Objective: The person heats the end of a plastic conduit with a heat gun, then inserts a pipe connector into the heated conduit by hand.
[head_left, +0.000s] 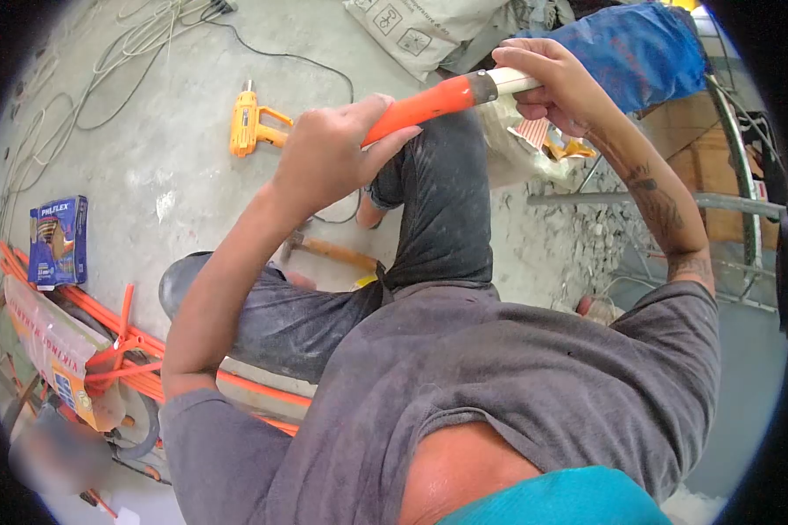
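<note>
My left hand [328, 149] is wrapped around an orange plastic pipe [429, 107], its thumb lying along the near side. The pipe slants up to the right in front of my raised knee. At its far end sits a dark grey collar [481, 87], with a white pipe [510, 81] coming out of it. My right hand [552, 83] grips that white pipe between thumb and fingers, which hide its outer end. A yellow heat gun [252, 122] lies on the floor beyond my left hand. Below my left forearm, a wooden-handled hammer [334, 251] is partly hidden by my leg.
A blue PHILFLEX box [59, 242] and several orange pipes [131, 346] lie at left. A cable [302, 58] runs across the concrete floor. Printed sacks [411, 35] and a blue bag [626, 57] stand at the back. Metal bars [657, 200] are at right.
</note>
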Tool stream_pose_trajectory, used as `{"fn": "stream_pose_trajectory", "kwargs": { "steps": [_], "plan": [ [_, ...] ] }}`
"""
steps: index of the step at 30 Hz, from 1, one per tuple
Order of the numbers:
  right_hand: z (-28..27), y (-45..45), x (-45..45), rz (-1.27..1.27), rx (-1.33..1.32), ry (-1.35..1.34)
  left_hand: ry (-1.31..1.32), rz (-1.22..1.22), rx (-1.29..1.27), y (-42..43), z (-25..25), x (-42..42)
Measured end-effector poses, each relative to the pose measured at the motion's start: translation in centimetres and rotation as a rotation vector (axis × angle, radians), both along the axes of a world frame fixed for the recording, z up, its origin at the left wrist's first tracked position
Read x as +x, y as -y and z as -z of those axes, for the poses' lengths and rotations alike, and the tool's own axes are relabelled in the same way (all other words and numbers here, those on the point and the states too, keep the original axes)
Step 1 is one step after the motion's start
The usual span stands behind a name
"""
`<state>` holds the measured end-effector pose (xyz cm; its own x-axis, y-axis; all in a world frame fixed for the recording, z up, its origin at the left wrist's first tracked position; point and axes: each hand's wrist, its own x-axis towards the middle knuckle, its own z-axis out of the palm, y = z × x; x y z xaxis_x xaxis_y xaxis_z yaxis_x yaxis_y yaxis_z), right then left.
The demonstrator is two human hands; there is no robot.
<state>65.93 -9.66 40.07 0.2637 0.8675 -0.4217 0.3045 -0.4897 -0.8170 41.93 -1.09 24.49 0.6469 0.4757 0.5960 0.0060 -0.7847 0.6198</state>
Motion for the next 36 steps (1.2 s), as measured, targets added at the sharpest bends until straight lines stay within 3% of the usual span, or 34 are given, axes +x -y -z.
{"fn": "stream_pose_trajectory", "kwargs": {
  "steps": [19, 23, 24, 25, 26, 27, 28, 29, 31, 32, 33, 34, 36],
  "plan": [
    [0.1, 0.2, 0.3, -0.040, -0.005, -0.109, 0.018, 0.012, 0.048, -0.1, 0.0, -0.4],
    [-0.3, -1.3, 0.8, -0.018, -0.024, -0.028, -0.052, -0.018, -0.016, -0.6, -0.1, -0.2],
    [-0.7, -3.1, 0.5, -0.040, -0.171, 0.147, -0.049, -0.017, -0.014, -0.8, 0.2, 0.2],
    [0.1, -3.9, 3.3, -0.352, -0.120, 0.240, -0.010, -0.009, -0.008, -1.1, 2.3, 0.9],
    [-2.5, -5.8, 2.5, -0.209, -0.311, 0.172, -0.179, 0.029, -0.207, -1.4, 1.5, 1.4],
    [-4.0, -6.6, 3.0, -0.245, -0.211, 0.106, -0.004, 0.140, -0.189, -2.4, 2.0, 2.1],
    [-4.9, -7.7, 4.7, -0.296, -0.142, 0.043, -0.097, 0.168, -0.463, -3.0, 1.2, 2.5],
    [-6.8, -8.3, 4.4, -0.111, -0.029, 0.172, -0.115, 0.213, -0.882, -2.7, -0.7, 1.9],
    [-7.0, -9.2, 7.8, 0.117, 0.350, 0.338, 0.268, 0.356, -1.217, -4.2, 0.3, 2.5],
    [-5.6, -9.7, 9.6, 0.187, 0.400, 0.263, 0.284, 0.384, -1.195, -5.1, 0.3, 2.8],
    [-3.1, -10.0, 11.0, 0.254, 0.444, 0.181, 0.467, 0.427, -1.383, -6.2, 0.3, 3.0],
    [1.0, -10.4, 11.9, 0.292, 0.400, 0.293, 0.633, 0.461, -1.577, -7.4, 0.6, 2.8],
    [18.0, -12.4, 15.6, -0.290, 0.588, 0.993, 0.707, 0.457, -1.705, -9.0, 1.0, 1.7]
  ]
}}
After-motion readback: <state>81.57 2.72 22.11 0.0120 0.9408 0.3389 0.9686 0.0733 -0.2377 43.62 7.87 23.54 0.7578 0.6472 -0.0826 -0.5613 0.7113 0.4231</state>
